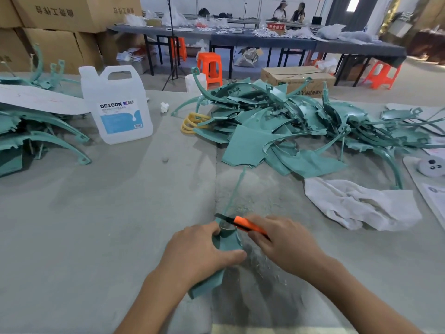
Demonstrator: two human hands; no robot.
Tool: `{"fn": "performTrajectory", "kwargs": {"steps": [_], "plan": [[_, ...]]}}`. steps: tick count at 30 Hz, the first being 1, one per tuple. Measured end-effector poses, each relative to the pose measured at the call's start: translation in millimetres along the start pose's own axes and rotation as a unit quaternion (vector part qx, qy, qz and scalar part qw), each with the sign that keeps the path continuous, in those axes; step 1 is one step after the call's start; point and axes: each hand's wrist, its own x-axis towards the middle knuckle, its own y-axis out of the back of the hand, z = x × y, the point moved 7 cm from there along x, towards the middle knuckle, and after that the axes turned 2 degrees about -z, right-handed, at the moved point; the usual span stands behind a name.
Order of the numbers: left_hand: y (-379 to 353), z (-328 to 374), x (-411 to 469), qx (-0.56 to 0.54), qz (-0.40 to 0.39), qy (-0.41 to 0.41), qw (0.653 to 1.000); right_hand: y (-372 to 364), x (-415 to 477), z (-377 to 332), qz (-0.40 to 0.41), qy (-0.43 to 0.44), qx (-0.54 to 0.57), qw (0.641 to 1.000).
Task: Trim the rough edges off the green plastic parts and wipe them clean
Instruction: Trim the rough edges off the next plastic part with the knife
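Trimming, item one: I am gripping a green part [226,239] in my left hand [199,251], close before me over the desk [96,213]. My right hand [286,244] is clamping the knife [250,224], blade at the part's top edge. Method, as I am judging it: short shallow strokes, away from the left hand. Unclear: blade contact is blurring; my left hand is covering the part's middle.

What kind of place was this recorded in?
Probably a small factory finishing workshop: piles of green plastic parts on the bench, stacked cardboard boxes, long work tables behind.
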Motion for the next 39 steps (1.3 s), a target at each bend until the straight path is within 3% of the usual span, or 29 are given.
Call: {"fn": "performTrajectory", "kwargs": {"steps": [7, 15, 22, 26, 31, 39], "plan": [[-0.3, -1.9, -0.2, -0.007, 0.0, -0.012, 1.0, 1.2, 25.5, 21.3, -0.034, 0.005, -0.029, 0.999], [0.2, -6.4, 1.4, -0.026, -0.014, -0.005, 1.0, 41.5, 56.3, 47.5, 0.15, -0.038, -0.12, 0.981], [4.3, -6.9, 3.5, -0.035, -0.014, -0.005, 0.999, 38.6, 46.6, 30.5, 0.214, -0.041, -0.132, 0.967], [4.9, -7.0, 5.5, -0.034, -0.019, -0.002, 0.999, 52.5, 41.9, 37.2, 0.29, -0.086, -0.028, 0.953], [4.6, -10.1, 6.0, -0.033, -0.009, 0.004, 0.999, 53.2, 48.4, 33.6, 0.221, -0.048, -0.055, 0.973], [4.2, -9.6, 4.4, -0.036, -0.011, -0.003, 0.999, 48.5, 60.7, 57.9, 0.172, -0.073, -0.073, 0.98]]}}
